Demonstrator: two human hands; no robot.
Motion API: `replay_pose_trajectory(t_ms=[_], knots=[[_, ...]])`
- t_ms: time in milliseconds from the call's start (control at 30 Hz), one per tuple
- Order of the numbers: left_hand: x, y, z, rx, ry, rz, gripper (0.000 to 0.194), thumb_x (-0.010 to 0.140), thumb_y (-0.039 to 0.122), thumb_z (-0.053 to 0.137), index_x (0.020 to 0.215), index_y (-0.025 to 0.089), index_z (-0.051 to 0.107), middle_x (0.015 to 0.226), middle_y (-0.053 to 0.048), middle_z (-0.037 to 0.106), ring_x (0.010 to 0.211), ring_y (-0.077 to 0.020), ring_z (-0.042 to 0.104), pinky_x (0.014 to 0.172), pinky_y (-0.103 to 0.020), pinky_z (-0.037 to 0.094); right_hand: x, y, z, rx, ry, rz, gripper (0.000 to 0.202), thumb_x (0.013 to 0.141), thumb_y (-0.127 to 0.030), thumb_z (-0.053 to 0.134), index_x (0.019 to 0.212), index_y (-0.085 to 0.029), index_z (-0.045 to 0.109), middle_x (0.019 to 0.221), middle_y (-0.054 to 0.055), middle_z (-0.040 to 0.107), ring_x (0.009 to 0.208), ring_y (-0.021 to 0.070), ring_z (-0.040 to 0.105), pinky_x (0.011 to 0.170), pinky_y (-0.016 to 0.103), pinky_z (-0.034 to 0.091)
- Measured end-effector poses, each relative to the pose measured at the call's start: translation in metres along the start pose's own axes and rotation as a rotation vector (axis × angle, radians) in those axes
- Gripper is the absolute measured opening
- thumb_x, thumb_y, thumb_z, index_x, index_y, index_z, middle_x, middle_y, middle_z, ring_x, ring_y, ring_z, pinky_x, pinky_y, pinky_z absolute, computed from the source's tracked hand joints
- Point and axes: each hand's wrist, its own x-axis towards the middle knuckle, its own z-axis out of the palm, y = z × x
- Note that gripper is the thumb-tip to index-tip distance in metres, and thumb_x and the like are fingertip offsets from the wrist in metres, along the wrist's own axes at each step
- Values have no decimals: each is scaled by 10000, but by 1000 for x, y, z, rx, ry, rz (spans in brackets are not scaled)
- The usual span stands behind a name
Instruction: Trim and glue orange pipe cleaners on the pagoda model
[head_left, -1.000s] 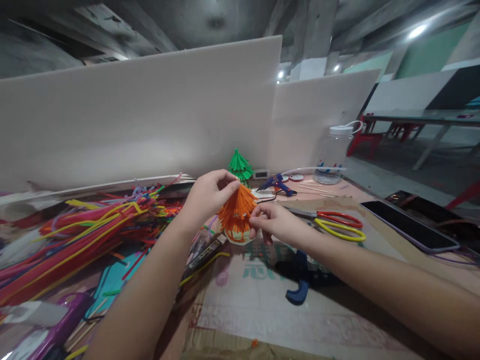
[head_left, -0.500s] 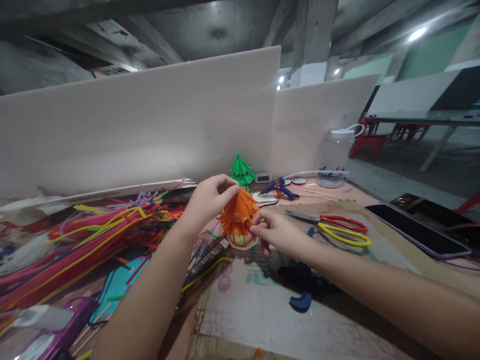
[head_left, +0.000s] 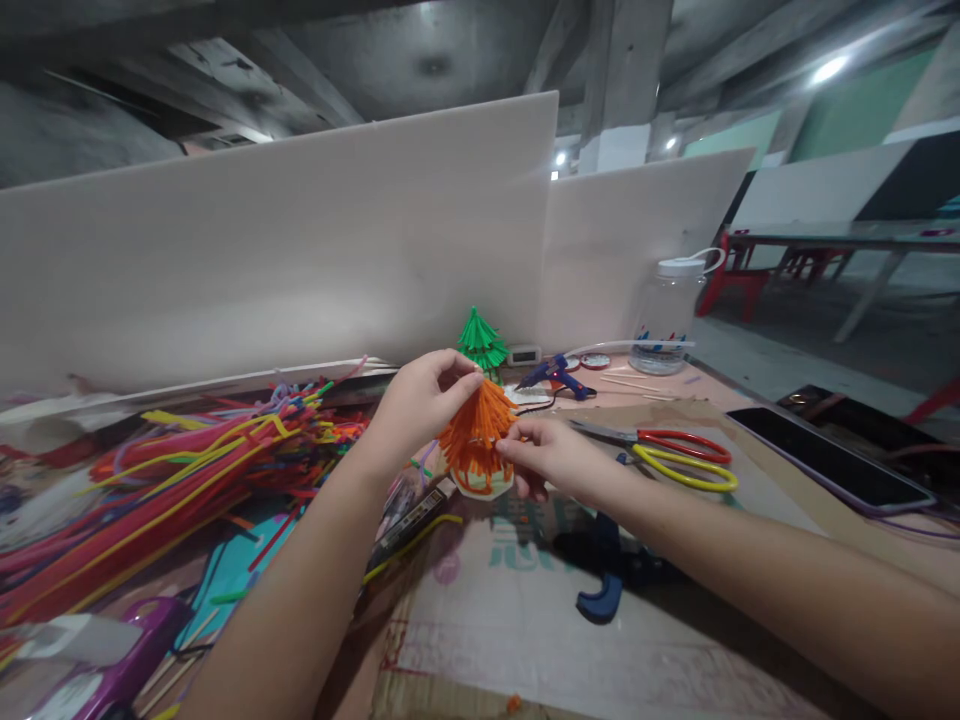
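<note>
An orange cone-shaped tree of pipe cleaners (head_left: 474,430) stands tilted a little over a pale base at the middle of the table. My left hand (head_left: 431,405) is closed, thumb and fingers pinching the tree's tip. At its right edge, the thumb and forefinger of my right hand (head_left: 544,458) pinch the orange fringe; the other fingers curl below. Just behind is a green pipe-cleaner tree (head_left: 480,338), its lower part partly hidden. A dark blue tool with a hooked handle (head_left: 602,585) lies beneath my right forearm, which covers some of it.
Bundles of coloured pipe cleaners (head_left: 187,470) cover the left side. Scissors (head_left: 682,455), a phone (head_left: 829,455), a blue glue gun (head_left: 556,375) and a clear bottle (head_left: 664,315) are at the right. A purple device (head_left: 131,660) lies front left. White panels (head_left: 300,250) close off the back.
My right hand's thumb and fingertips have closed in on the orange tree's right side. My left hand stays on its tip. The view has shifted slightly.
</note>
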Motion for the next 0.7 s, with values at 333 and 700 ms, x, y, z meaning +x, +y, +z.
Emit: replay_pose_trajectory(t_ms=[333, 700], knots=[[0, 2, 0, -9, 9, -20, 206, 886, 349, 580, 889, 173, 687, 819, -32, 716, 729, -165, 641, 648, -260, 499, 2, -4, 5, 26, 42, -2, 176, 943, -144, 486, 823, -242, 401, 465, -91, 628, 287, 96, 479, 321, 184, 358], [2, -1, -1, -134, -42, -56, 246, 878, 389, 594, 919, 159, 672, 874, -51, 723, 785, -178, 663, 712, -287, 523, -1, -11, 5, 23, 43, 4, 185, 937, -171, 566, 830, -228, 426, 594, -64, 712, 295, 78, 510, 321, 184, 369]])
